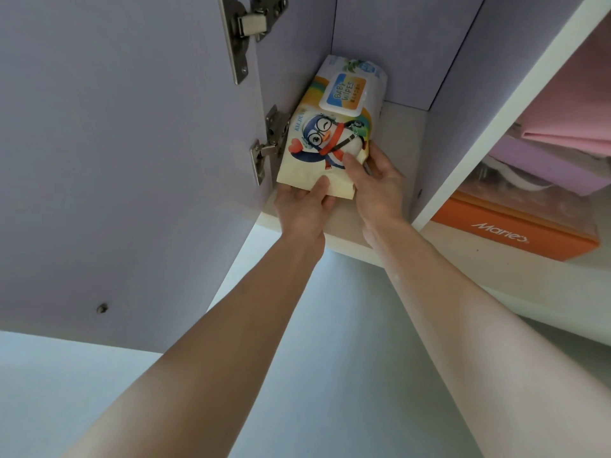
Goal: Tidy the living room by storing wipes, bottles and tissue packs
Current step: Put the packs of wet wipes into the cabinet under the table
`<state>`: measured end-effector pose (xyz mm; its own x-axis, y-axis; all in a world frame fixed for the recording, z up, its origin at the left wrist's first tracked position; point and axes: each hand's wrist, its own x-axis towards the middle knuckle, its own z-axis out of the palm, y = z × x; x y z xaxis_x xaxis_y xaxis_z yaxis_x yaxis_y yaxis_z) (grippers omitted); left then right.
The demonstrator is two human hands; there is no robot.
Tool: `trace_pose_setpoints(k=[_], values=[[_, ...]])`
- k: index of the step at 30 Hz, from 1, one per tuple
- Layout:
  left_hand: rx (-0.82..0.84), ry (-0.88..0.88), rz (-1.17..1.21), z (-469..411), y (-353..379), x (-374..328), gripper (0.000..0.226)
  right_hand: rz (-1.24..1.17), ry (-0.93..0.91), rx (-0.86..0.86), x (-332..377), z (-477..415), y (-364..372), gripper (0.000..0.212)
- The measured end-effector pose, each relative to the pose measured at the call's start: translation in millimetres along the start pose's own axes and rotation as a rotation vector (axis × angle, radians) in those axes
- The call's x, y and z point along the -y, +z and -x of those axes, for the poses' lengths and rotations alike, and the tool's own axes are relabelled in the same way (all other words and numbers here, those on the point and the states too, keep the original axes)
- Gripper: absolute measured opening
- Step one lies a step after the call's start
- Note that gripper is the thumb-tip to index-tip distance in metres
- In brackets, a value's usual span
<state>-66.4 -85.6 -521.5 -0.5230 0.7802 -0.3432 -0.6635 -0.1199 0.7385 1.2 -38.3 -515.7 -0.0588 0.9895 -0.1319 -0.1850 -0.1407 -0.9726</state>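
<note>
Both hands clamped the soft cream plastic pack of baby wipes (334, 127) at its near end. My left hand (302, 209) gripped the front edge, thumb pressed on top and fingers curled beneath. My right hand (380, 186) pinched the right front corner, thumb laid across the printed penguin and fingers wrapped round the side.

That pack sat inside the left compartment of the lilac cabinet, lying lengthwise with its far end pointing at the back wall and its left side close along the left wall. Its white flip lid with the blue and orange label (344, 92) faced upward, on the half away from me. Whether the near end rested on the pale shelf board (400, 127) or hung in my grip, I could not tell.

Just left of the pack, the lower steel hinge (267, 143) joined the open lilac door (115, 160) to the cabinet, and the upper steel hinge (248, 24) showed higher on the same edge. To the right, a white upright panel (496, 127) divided this compartment from the next. Beyond it lay a flat orange box with white lettering (515, 229), well apart from the wipes, with a folded pink sheet (568, 127) and a purple item (545, 166) above it.
</note>
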Motion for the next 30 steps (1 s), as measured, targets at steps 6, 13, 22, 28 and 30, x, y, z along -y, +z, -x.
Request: trace_pose_setpoints(k=[6, 13, 22, 28, 30], values=[[-0.011, -0.028, -0.02, -0.8, -1.5, -1.5, 0.037, 0.005, 0.005, 0.0, 1.4, 1.3, -0.2, 0.043], [-0.011, -0.023, -0.064, 8.7, -2.5, -1.0, 0.032, 0.006, -0.005, 0.008, 2.4, 5.2, -6.3, 0.05], [-0.066, -0.037, -0.211, 29.7, -7.2, -6.7, 0.033, 0.059, -0.003, -0.006, 8.8, 24.3, -16.8, 0.049], [-0.089, -0.057, -0.24, 46.3, -11.7, -11.5, 0.039, 0.069, 0.012, 0.003, 12.5, 36.5, -23.1, 0.048], [-0.094, -0.062, -0.278, 56.4, -11.4, -19.2, 0.037, 0.077, 0.032, 0.017, 21.2, 47.8, -25.5, 0.05]])
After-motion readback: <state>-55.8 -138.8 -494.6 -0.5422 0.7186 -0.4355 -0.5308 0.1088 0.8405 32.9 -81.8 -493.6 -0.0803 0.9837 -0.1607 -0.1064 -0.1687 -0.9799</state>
